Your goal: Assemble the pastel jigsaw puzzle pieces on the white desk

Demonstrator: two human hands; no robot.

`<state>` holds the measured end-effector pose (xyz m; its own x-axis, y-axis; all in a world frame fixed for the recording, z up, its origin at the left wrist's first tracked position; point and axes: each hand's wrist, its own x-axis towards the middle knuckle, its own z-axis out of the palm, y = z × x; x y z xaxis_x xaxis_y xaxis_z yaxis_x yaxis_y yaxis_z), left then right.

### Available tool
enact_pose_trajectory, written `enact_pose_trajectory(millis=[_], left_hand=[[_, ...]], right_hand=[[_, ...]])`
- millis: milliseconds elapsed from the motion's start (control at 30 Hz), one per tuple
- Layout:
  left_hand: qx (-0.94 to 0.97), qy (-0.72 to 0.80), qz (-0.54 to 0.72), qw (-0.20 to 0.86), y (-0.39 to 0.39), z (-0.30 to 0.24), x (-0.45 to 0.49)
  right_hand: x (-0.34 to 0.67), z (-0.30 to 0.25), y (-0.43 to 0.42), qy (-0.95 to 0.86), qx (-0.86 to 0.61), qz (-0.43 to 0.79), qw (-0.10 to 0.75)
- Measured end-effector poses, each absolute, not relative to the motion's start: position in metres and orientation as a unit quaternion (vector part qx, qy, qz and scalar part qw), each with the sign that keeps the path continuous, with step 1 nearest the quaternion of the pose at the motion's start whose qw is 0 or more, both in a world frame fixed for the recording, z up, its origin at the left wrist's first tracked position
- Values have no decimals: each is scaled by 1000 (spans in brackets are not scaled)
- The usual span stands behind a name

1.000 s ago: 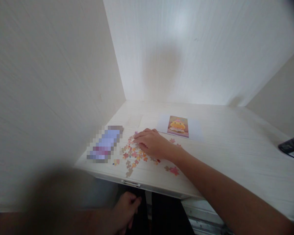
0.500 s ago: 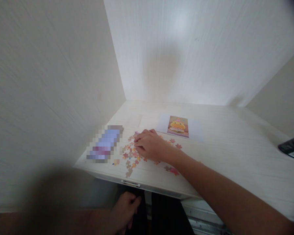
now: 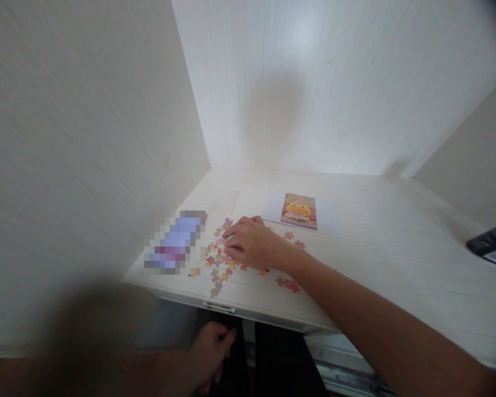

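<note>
My right hand (image 3: 250, 242) reaches palm down over a loose spread of jigsaw pieces (image 3: 215, 259). Its fingers are bent and slightly apart, the tips among the pieces, and I make out nothing gripped between them. The palm and forearm cover part of the spread. Below the table edge, my left hand (image 3: 210, 350) rests over my lap with fingers curled in and nothing visible in it. A small joined clump of pinkish pieces (image 3: 290, 285) lies under the right forearm's near side.
A picture card (image 3: 298, 211) of a yellow figure lies on white paper (image 3: 328, 215) behind the pieces. To the left is a blurred-out phone-like object (image 3: 177, 242). A dark object (image 3: 491, 243) stands at the right edge. White panels enclose the table; a drawer handle (image 3: 219, 307) is at the front.
My right hand stays over the pieces; its index finger and thumb are a little farther apart. The whole view has shifted slightly. My left hand keeps its place.
</note>
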<state>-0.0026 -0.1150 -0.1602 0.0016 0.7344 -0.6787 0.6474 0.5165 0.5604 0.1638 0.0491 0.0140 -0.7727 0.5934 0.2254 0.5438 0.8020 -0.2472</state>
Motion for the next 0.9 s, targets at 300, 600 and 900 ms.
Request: enact_pose_trajectory(millis=[300, 600, 900], left_hand=[[486, 706, 49, 513, -115, -157, -3], [482, 710, 45, 511, -114, -152, -3], [484, 713, 44, 506, -112, -153, -1]], right_hand=[[164, 11, 49, -947, -276, 73, 149], [162, 13, 47, -939, -289, 99, 156], [162, 10, 50, -934, -308, 82, 159]])
